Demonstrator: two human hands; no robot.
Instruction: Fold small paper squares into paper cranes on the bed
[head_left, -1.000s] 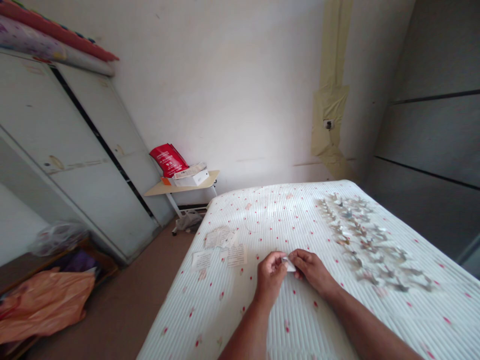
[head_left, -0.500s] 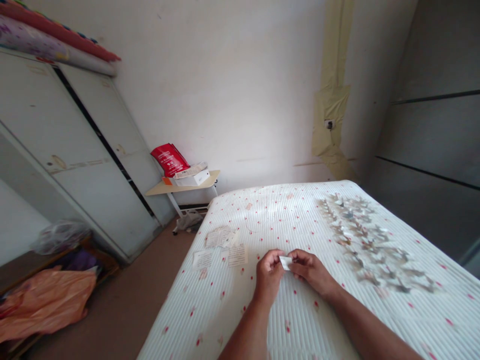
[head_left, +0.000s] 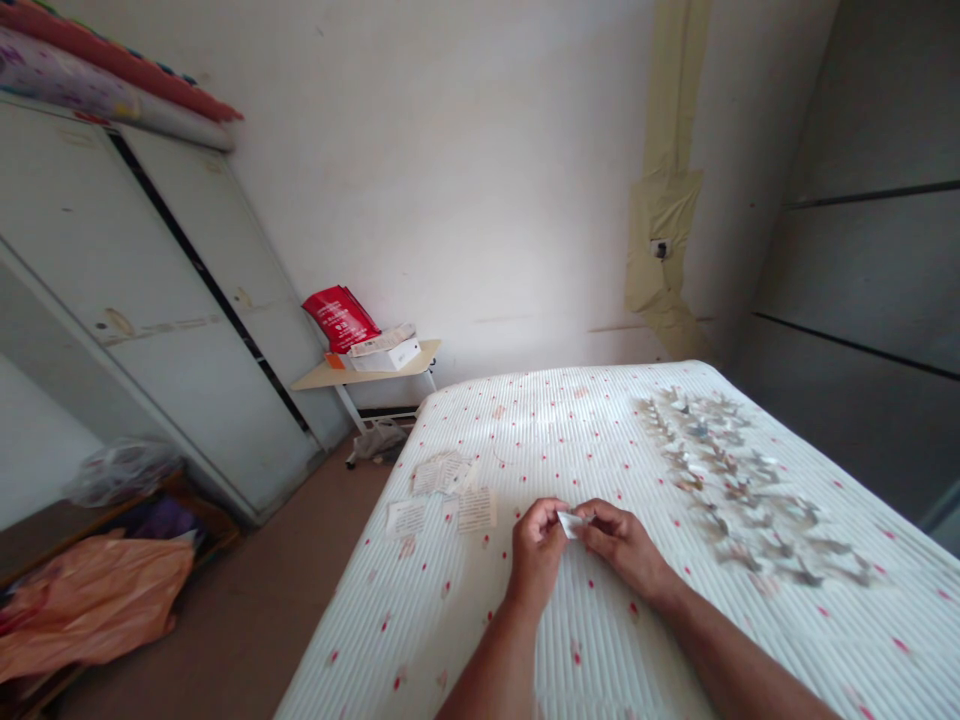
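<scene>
Between my two hands is a small piece of folded white paper [head_left: 571, 525], held just above the bed. My left hand [head_left: 540, 540] pinches its left edge with thumb and fingers. At its right edge, my right hand [head_left: 621, 540] grips it the same way; the fingertips partly hide the paper. Several printed paper sheets [head_left: 477, 509] lie flat to the left of my hands, some overlapping. Over on the right, many small folded paper figures [head_left: 739, 490], shaped like birds, stand in rough rows.
The bed [head_left: 517, 420] has a white ribbed cover with red dots. Beyond its far left corner stands a small table [head_left: 330, 378] bearing a red bag [head_left: 339, 318] and a white box [head_left: 394, 356]. A cabinet [head_left: 187, 370] and an orange plastic bag [head_left: 97, 600] are at left.
The folded paper is tilted slightly differently between my fingers, and the right fingertips have shifted a little. Both hands stay in the same place.
</scene>
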